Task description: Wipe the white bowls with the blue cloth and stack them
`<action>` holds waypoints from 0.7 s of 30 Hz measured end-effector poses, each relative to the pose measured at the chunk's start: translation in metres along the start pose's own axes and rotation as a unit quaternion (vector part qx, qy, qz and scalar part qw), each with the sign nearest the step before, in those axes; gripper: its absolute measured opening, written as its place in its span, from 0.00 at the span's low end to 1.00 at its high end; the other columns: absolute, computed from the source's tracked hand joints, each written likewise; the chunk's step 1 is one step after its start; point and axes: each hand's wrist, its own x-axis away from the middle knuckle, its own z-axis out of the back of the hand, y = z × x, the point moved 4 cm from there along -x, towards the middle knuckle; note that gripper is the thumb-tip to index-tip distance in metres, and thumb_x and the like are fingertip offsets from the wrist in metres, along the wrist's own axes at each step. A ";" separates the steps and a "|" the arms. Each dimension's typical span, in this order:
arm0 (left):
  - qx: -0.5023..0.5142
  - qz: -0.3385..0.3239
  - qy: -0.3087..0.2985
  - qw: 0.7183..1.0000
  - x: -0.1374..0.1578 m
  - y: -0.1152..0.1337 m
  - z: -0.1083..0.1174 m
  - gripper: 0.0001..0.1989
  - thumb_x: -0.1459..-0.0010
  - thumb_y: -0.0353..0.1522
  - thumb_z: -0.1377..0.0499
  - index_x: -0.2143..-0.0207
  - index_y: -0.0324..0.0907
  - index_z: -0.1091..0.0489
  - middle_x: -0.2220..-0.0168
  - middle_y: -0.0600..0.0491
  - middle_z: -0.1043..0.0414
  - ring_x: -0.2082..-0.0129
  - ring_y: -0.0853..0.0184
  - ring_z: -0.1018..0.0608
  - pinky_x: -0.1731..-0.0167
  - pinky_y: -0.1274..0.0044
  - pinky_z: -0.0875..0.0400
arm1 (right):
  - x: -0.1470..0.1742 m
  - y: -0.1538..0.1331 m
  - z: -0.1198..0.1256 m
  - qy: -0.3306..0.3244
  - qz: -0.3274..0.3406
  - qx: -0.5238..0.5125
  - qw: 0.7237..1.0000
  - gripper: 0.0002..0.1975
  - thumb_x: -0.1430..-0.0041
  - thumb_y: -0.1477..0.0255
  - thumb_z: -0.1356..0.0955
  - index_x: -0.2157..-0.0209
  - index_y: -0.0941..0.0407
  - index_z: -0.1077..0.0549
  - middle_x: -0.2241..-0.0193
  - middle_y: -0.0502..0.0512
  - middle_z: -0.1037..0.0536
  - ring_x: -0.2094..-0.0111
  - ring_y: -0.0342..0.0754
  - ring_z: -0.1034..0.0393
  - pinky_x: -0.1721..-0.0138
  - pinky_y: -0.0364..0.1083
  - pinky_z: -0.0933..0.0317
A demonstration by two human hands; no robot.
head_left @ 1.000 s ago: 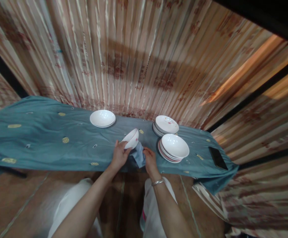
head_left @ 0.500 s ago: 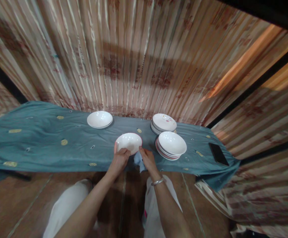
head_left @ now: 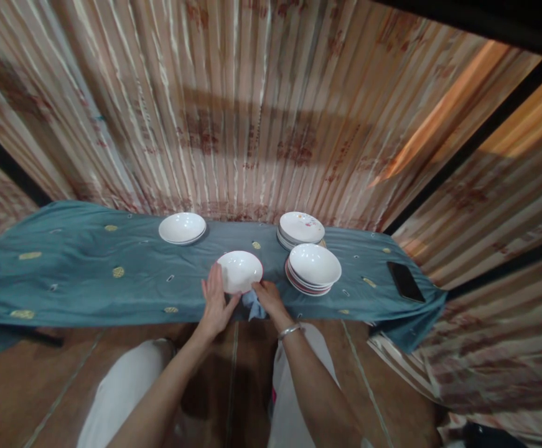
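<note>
A white bowl with a red rim [head_left: 240,269] is in front of me, near the table's front edge. Against its left side lies my left hand [head_left: 215,300], fingers stretched out and thumb apart near the front rim. My right hand [head_left: 268,296] is closed at the bowl's right front edge, pinching a light blue cloth [head_left: 254,306] that hangs down beside the bowl. How the right fingertips meet the rim is partly hidden. To the right stands a stack of white bowls [head_left: 315,266], some with red rims.
Behind that stack are white plates [head_left: 301,228], the top one with a floral print. Shallow white dishes [head_left: 182,228] sit at the back left. A black phone [head_left: 405,281] lies on the right of the green tablecloth [head_left: 88,283]. A pleated curtain [head_left: 233,124] hangs behind.
My left hand has opened and shifted from the bowl's front to its left side, fingers now straight. My right hand keeps the cloth at the right edge. The view has shifted slightly.
</note>
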 end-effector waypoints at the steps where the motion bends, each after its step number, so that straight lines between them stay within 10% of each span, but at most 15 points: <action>1: 0.033 0.049 0.033 0.998 0.000 -0.007 0.002 0.40 0.43 0.44 0.43 0.33 0.39 0.53 0.30 0.36 0.56 0.30 0.52 0.54 0.35 0.55 0.66 | 0.000 -0.001 0.000 0.001 -0.002 0.001 1.000 0.19 0.46 0.71 0.35 0.89 0.54 0.36 0.89 0.48 0.34 0.81 0.43 0.37 0.78 0.41 0.50; 5: 0.200 0.224 0.129 0.945 -0.003 -0.043 0.006 0.29 0.48 0.42 0.38 0.44 0.42 0.33 0.36 0.41 0.40 0.34 0.54 0.43 0.35 0.64 0.56 | 0.001 -0.005 0.001 0.009 -0.006 0.007 1.000 0.20 0.46 0.73 0.37 0.90 0.54 0.39 0.90 0.48 0.35 0.82 0.43 0.38 0.79 0.41 0.50; 10: 0.263 0.235 0.123 0.928 -0.011 -0.055 0.007 0.21 0.53 0.38 0.37 0.56 0.39 0.25 0.49 0.44 0.25 0.44 0.53 0.29 0.39 0.63 0.45 | 0.008 -0.017 0.005 0.028 0.002 0.019 0.999 0.17 0.45 0.73 0.37 0.86 0.55 0.33 0.84 0.52 0.28 0.76 0.46 0.32 0.74 0.41 0.46; 21: 0.293 0.143 0.097 0.940 -0.038 0.053 -0.009 0.28 0.53 0.41 0.37 0.50 0.38 0.26 0.49 0.44 0.25 0.47 0.55 0.26 0.42 0.64 0.39 | 0.048 -0.030 0.088 0.171 0.154 -0.101 0.968 0.17 0.40 0.62 0.40 0.67 0.58 0.26 0.73 0.54 0.23 0.69 0.48 0.34 0.64 0.45 0.41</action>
